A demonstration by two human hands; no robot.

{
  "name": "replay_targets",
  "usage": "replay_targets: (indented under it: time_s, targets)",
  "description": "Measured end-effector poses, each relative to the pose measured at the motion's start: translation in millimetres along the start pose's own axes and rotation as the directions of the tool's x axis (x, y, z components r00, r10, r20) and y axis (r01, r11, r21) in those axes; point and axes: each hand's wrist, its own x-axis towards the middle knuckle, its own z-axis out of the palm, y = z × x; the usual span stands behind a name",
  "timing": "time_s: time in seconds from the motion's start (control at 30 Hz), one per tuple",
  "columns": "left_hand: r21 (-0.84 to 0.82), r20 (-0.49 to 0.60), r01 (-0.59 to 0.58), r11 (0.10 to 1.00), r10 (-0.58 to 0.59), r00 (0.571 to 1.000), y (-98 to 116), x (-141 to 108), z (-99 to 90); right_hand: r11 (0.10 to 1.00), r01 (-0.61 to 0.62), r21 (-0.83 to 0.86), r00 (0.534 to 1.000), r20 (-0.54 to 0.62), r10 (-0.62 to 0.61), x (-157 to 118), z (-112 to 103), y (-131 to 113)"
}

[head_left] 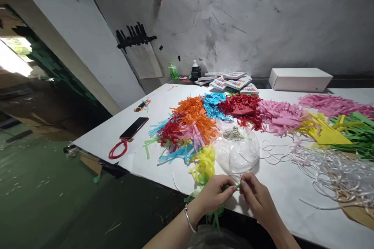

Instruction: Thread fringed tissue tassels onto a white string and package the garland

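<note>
Near the front edge of the white table, my left hand [216,192] pinches a twisted piece of green tissue fringe [216,214]. Close beside it, my right hand [257,198] has its thumb and fingertips pressed together at the end of the green twist, with a thin white cord [230,159] by the fingers. Yellow fringe [204,163] lies just beyond my left wrist, next to a pile of orange, red, pink and blue fringe [194,113]. Behind my hands sits a clear plastic bag [248,149] with small greyish pieces [233,133] on it.
Loose white cords [336,171] spread at the right, below yellow [327,132] and green fringe [356,136]. A phone [134,127] with a red loop [118,150] lies left. Flat packets [233,81], a white box [300,79] and bottles [173,71] stand at the back.
</note>
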Motion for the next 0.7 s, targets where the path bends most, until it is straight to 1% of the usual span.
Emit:
replay_targets:
  time_s: [0.1, 0.2, 0.3, 0.43, 0.7]
  targets:
    - [0.006, -0.004, 0.004, 1.0, -0.004, 1.0, 0.3, -1.2, 0.3, 0.998, 0.059, -0.017, 0.997, -0.056, -0.06, -0.9, 1.1, -1.8]
    - [0.006, 0.006, 0.0, 1.0, 0.0, 1.0, 0.2, -1.5, 1.0, 0.993, 0.117, -0.025, 0.983, -0.14, -0.12, -3.4, 1.1, -1.3]
    - [0.003, 0.016, -0.008, 1.0, 0.008, 1.0, 0.3, -0.9, 1.4, 0.99, 0.137, -0.026, 0.97, -0.199, -0.139, -5.9, 0.1, 0.1]
    - [-0.005, 0.031, -0.005, 1.0, 0.005, 0.999, 0.9, 0.8, 0.8, 0.992, 0.127, -0.02, 0.971, -0.204, -0.128, -6.5, -0.8, -0.2]
    - [-0.003, 0.018, 0.005, 1.0, -0.005, 1.0, 3.3, 2.2, 0.2, 0.994, 0.105, 0.003, 0.983, -0.149, -0.104, -5.3, -0.3, -1.2]
